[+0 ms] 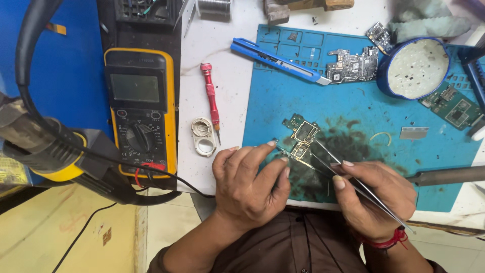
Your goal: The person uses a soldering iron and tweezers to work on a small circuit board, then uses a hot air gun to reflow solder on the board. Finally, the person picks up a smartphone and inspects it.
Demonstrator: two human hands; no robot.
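Far right, a blue round tin [415, 68] holds whitish paste. Left hand [250, 182] pinches the small circuit board [301, 139]; right hand [371, 197] grips tweezers [353, 184] on it.

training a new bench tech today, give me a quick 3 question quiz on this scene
1. True or false: the right hand holds tweezers whose tips reach the small circuit board.
2. Which tool lies on the white table between the yellow multimeter and the blue mat?
A. red screwdriver
B. blue utility knife
C. metal blade
3. Fill in: the fingers of the left hand rest at the board's ____ edge.

Key: 1 true; 2 A; 3 left.
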